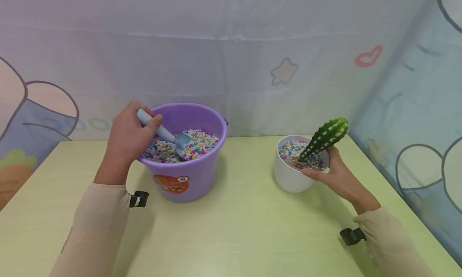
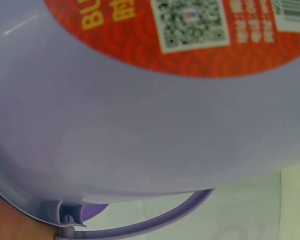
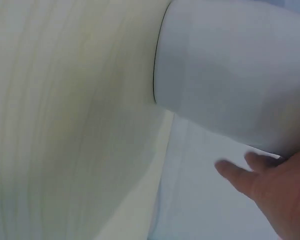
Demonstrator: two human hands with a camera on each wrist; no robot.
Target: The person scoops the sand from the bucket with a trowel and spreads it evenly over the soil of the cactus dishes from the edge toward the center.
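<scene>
My left hand [image 1: 131, 134] grips the light blue handle of a small shovel [image 1: 164, 131] over the purple bucket [image 1: 202, 176]. The shovel's grey-blue blade dips into many-coloured pebbles [image 1: 202, 142] inside the bucket. On the right, a white pot [image 1: 290, 178] stands on the table, holding similar pebbles and a green artificial cactus [image 1: 326, 136] that leans to the right. My right hand [image 1: 337, 174] holds the pot at its right side, thumb at the front rim. Fingers [image 3: 237, 177] of that hand reach past the pot's wall in the right wrist view.
Both containers stand toward the back of the pale wood-look table [image 1: 238, 229]. A printed cloth backdrop [image 1: 173, 68] hangs behind it and along the right side. The bucket's hanging handle [image 2: 155, 220] shows in the left wrist view.
</scene>
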